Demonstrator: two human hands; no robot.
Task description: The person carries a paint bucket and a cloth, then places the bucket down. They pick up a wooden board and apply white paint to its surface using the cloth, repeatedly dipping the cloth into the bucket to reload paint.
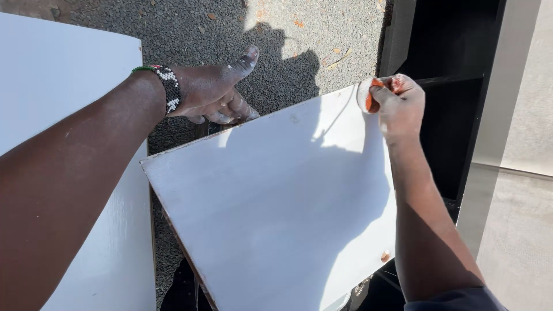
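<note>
A white-painted board (276, 201) lies tilted in front of me, its raw wooden edge showing along the left side. My left hand (216, 92), with a beaded band on the wrist, grips the board's far edge, thumb stretched out over the gravel. My right hand (397, 103) is at the board's far right corner, closed on a small folded piece of orange-brown sandpaper (371, 98) pressed to the surface. White dust covers both hands.
A second white panel (52, 80) lies to the left. Dark gravel ground (299, 34) stretches beyond the boards. A black shelf unit (455, 69) stands at the right, beside pale concrete paving (518, 230). A small orange spot (385, 257) marks the board's near right edge.
</note>
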